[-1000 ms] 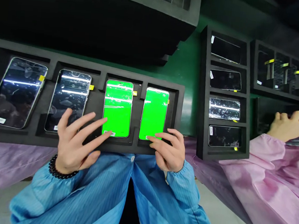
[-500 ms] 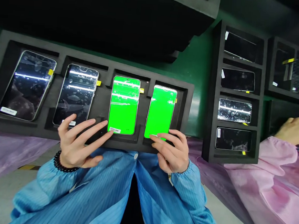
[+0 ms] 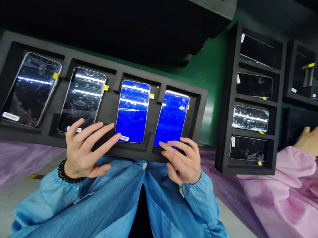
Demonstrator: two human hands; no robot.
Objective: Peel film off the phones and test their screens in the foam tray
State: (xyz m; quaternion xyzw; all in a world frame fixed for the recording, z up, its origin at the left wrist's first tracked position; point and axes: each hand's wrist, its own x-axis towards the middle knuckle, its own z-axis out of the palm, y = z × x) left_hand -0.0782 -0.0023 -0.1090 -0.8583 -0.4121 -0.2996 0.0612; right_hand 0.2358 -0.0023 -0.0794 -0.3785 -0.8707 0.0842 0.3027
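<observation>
A black foam tray (image 3: 107,107) holds smartphones in a row of slots in front of me. The third smartphone (image 3: 133,117) and the rightmost smartphone (image 3: 172,120) glow solid blue. Dark screens show on the leftmost smartphone (image 3: 30,90) and on the second smartphone (image 3: 82,100). My left hand (image 3: 87,150) is spread open, its index fingertip at the lower left corner of the third phone and other fingers over the second phone's lower end. With fingers extended, my right hand (image 3: 182,159) reaches over the lower edge of the rightmost phone. Neither hand grips anything.
To the right, another foam tray (image 3: 275,106) contains several dark phones. Farther right is one more tray (image 3: 288,70), with a co-worker's hand (image 3: 315,140) and pink sleeve (image 3: 293,162) below it. A large black block (image 3: 101,15) stands behind my tray on the green table (image 3: 206,75).
The two lit screens have turned from green to blue. My left hand has shifted very slightly right; my right hand stays where it was.
</observation>
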